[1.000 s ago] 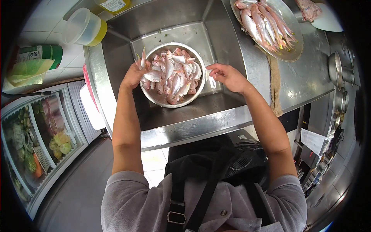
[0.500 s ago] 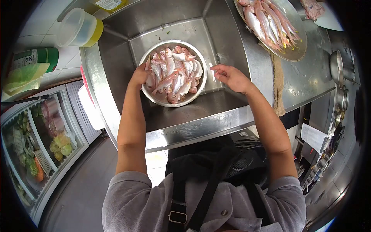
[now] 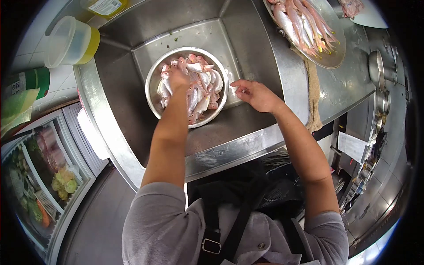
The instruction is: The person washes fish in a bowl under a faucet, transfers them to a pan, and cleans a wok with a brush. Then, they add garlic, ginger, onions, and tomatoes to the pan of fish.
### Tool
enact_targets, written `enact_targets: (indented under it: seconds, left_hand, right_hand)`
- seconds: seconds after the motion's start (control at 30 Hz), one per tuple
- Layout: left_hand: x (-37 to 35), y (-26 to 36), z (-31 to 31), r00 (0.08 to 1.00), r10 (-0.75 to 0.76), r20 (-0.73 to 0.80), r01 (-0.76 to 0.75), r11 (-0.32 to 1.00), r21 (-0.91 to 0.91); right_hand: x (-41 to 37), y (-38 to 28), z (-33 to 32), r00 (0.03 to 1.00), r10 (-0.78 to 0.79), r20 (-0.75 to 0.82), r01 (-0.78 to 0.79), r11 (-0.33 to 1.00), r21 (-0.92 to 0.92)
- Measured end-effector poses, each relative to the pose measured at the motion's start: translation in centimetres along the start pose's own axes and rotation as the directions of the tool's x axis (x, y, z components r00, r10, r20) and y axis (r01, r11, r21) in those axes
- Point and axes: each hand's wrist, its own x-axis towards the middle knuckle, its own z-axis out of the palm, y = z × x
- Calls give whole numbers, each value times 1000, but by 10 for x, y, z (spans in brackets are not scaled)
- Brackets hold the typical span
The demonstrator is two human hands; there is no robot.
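Note:
A round metal bowl [image 3: 151, 104] stands in the sink, filled with small pink-and-silver fish [image 3: 204, 80]. My left hand [image 3: 178, 79] reaches into the bowl on top of the fish. Its fingertips are hidden among them, so I cannot make out whether they grip one. Just past the bowl's right rim, my right hand [image 3: 257, 95] hovers over the sink with its fingers loosely bent and the thumb apart. I see nothing held in it.
The steel sink [image 3: 258, 48] surrounds the bowl. On the right counter lie a metal platter [image 3: 339, 55] of larger pink fish [image 3: 304, 26] and a brown cloth [image 3: 313, 95]. Plastic tubs [image 3: 70, 42] stand at the left edge, above a glass-topped chiller [image 3: 42, 172] with vegetables.
My left hand has moved from the bowl's left rim to over the fish near its upper middle. My right hand stays beside the right rim. The whole view has shifted slightly.

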Motion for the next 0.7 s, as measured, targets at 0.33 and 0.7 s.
enact_targets:
  seconds: [0.33, 0.7]
  left_hand:
    - [1, -28, -34, 920, 344, 187, -331, 939, -99]
    - [-14, -1, -28, 892, 366, 265, -308, 921, -238]
  right_hand:
    - [45, 12, 14, 999, -41, -22, 39, 997, -60]
    - [40, 4, 25, 993, -55, 103, 75, 978, -193]
